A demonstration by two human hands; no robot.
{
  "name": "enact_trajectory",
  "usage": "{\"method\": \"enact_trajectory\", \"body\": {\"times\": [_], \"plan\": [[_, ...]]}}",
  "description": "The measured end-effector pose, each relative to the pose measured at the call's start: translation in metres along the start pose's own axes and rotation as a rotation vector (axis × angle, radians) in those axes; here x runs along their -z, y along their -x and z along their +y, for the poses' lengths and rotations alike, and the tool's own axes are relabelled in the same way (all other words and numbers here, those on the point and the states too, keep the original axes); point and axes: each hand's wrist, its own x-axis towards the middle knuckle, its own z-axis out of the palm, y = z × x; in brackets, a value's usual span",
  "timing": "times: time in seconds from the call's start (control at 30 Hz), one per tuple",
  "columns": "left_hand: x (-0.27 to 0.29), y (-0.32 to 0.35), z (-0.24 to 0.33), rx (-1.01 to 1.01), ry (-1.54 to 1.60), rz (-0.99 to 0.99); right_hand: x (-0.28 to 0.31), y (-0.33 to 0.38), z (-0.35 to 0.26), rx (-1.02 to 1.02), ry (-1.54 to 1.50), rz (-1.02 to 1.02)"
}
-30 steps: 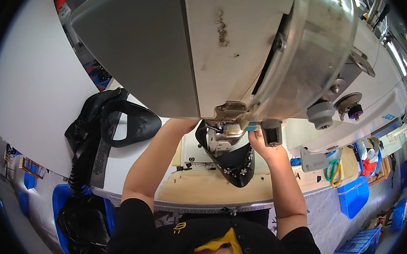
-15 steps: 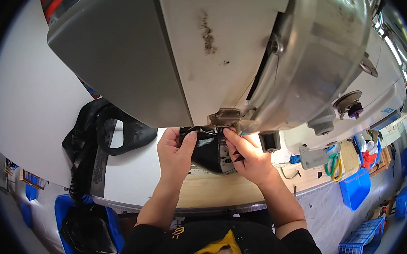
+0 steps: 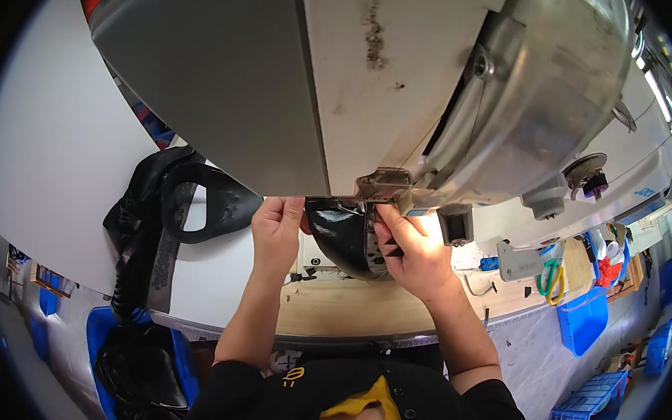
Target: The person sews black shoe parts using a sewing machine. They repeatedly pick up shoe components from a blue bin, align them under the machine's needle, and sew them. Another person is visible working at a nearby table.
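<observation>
A glossy black leather piece, curved like a shoe upper, lies under the head of a sewing machine. My left hand is closed at its left edge, with thumb and fingers together; the machine head partly hides the fingertips. On the other side, my right hand pinches the piece close to the machine's presser foot area, under a bright lamp glow. A small dark pointed thing shows between my right fingers; its kind is unclear.
Black leather pieces and a black piece with a large opening lie left. A blue bin below holds more black pieces. Green and yellow-handled scissors lie right, above a blue tray. Blue crates stand on the floor.
My left hand has shifted left along the leather piece, and more of its glossy side shows. The right hand stays by the presser foot. The view has shifted slightly.
</observation>
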Motion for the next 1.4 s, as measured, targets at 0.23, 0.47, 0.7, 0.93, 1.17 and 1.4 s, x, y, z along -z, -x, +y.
{"method": "enact_trajectory", "body": {"times": [0.23,0.47,0.7,0.93,1.17,1.4], "plan": [[0.009,-0.039,-0.016,-0.677,-0.695,-0.156,0.003,0.001,-0.004,-0.027,-0.012,-0.035],[0.004,-0.045,0.005,-0.952,-0.511,-0.343,0.026,0.003,0.005,-0.052,-0.062,-0.183],[-0.017,0.004,0.06,-1.163,-0.768,-0.419,0.134,0.014,0.016,-0.043,0.226,0.086],[-0.024,0.011,0.068,-0.983,-0.835,-0.499,0.321,0.058,0.13,-0.194,0.683,0.623],[-0.025,0.013,0.043,-0.953,-0.737,-0.397,0.452,0.07,0.276,-0.889,-0.243,0.658],[-0.021,0.009,0.044,-0.976,-0.7,-0.405,0.44,0.007,0.238,-0.69,0.223,0.602]]}}
